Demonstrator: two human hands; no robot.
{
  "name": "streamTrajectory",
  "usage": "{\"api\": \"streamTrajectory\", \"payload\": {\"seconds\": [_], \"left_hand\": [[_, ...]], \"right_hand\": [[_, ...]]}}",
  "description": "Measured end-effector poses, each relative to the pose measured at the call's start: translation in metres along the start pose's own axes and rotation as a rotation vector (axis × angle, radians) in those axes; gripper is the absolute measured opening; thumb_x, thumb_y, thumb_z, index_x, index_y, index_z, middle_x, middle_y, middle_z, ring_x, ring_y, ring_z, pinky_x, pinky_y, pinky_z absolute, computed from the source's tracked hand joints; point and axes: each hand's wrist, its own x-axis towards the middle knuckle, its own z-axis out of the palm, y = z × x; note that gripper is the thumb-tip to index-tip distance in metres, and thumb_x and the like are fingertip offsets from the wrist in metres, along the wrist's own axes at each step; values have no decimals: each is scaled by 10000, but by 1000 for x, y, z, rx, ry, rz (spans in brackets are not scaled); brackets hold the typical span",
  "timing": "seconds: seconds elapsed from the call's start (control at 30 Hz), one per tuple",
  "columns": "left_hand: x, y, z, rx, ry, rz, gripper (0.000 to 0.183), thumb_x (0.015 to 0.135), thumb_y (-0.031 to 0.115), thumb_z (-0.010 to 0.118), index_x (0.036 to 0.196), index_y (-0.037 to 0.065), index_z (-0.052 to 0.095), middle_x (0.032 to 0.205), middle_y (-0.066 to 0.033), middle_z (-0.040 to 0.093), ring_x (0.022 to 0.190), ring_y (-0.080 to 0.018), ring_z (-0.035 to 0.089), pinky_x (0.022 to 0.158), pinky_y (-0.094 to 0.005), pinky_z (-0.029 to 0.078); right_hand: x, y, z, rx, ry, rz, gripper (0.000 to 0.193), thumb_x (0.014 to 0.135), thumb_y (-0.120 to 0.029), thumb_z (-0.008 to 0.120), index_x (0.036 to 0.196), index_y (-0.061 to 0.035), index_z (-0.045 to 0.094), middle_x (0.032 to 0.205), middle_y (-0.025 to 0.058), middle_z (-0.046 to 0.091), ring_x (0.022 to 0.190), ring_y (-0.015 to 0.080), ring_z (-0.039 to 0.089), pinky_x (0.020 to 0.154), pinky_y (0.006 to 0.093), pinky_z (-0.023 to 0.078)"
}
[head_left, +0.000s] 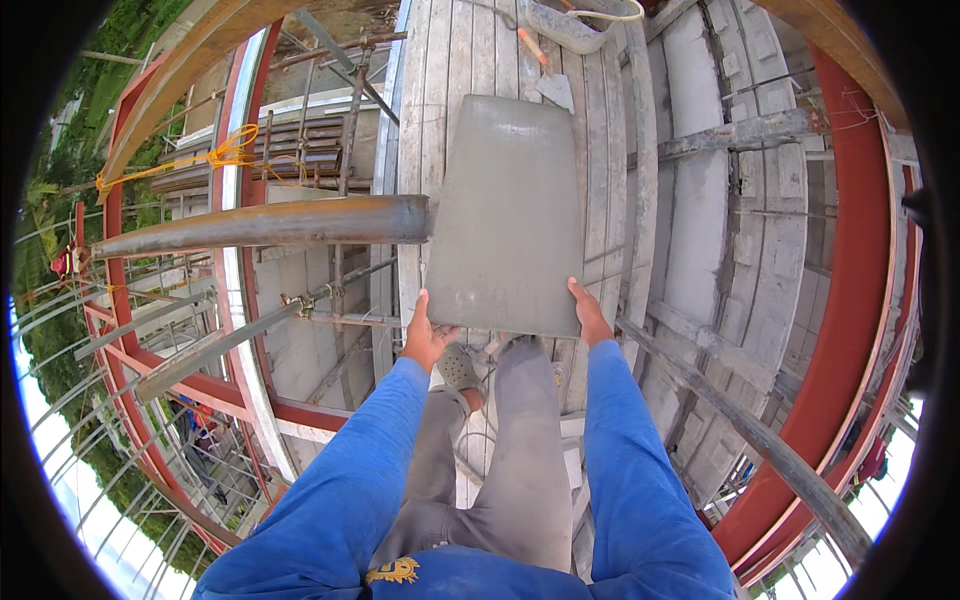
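A large smooth grey rectangular block (505, 215), its near face lightly scuffed, is between my two hands above the plank platform (435, 110). At its near left corner my left hand (425, 338) grips it, thumb along the side and fingers at the near edge. My right hand (591, 315) holds the near right corner, with its thumb up and its other fingers mostly hidden. Past the block's far right corner lies a pointing trowel (555, 88) with an orange handle. A grey mortar-stained tub (570, 28) stands beyond that.
A rusty steel pipe (270, 220) juts in from the left, its end close to the block. Red steel beams (850, 300) and scaffold tubes (760, 440) flank both sides. Rough concrete walling (695, 210) runs along the right. My foot in a grey clog (457, 368) is on the planks.
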Motion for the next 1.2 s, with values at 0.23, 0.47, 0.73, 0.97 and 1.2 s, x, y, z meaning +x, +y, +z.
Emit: {"api": "streamTrajectory", "payload": {"seconds": [0.23,0.47,0.73,0.97,1.2], "left_hand": [[98,-62,-65,-9,63,-56,958,961,768,634,1653,151,396,1635,-157,452,1478,-407,430,1237,-590,320],[184,-98,-98,-9,211,-65,916,962,808,589,1623,192,437,1613,-103,492,1469,-339,446,1224,-555,306],[273,-124,-99,-11,176,-54,814,1022,775,530,1595,199,473,1619,-86,502,1445,-296,504,1207,-513,382],[298,-139,-101,-19,181,-10,793,1073,717,492,1634,162,413,1647,-115,481,1467,-331,506,1222,-568,385],[292,-133,-116,56,138,-63,918,1079,622,581,1705,49,231,1671,-240,385,1480,-406,492,1221,-546,423]], "right_hand": [[51,89,-8,-1,83,-16,1200,937,-712,717,1706,56,209,1769,248,275,1640,361,265,1313,499,223],[99,140,2,-29,64,-37,1163,956,-704,706,1682,89,261,1722,299,343,1620,387,308,1300,483,257],[177,181,-12,-192,245,-184,1047,988,-690,679,1596,122,424,1582,299,541,1499,382,499,1232,440,374],[193,178,-5,-198,259,-225,1010,1001,-673,672,1588,116,440,1571,291,553,1495,375,501,1233,436,373],[218,203,-15,-209,248,-258,1025,1004,-692,647,1596,115,429,1586,312,532,1521,395,476,1241,444,366]]}}
